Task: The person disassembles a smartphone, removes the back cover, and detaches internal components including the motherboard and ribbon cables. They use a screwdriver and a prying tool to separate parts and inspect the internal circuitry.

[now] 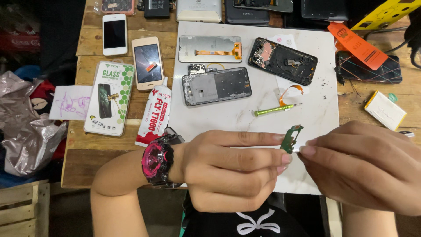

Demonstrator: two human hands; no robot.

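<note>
My left hand (232,169), with a pink and black watch (158,160) on its wrist, pinches a small green circuit board (291,138) between thumb and forefinger. My right hand (368,169) meets it from the right, its fingertips touching the board's lower edge. Both hands hover over the near edge of a white work mat (258,112). On the mat beyond lie a green screwdriver (275,109), a dark phone frame (216,86), an opened phone body (283,60), a screen panel with orange flex cable (210,48) and a loose orange flex cable (291,92).
On the wooden table (94,145) left of the mat lie a glue tube (154,115), a screen-protector packet (108,97), a gold phone (148,62), a white phone (114,34) and a scribbled paper (70,102). A battery (386,109), a cracked dark phone (369,69) and an orange tag (357,45) lie right.
</note>
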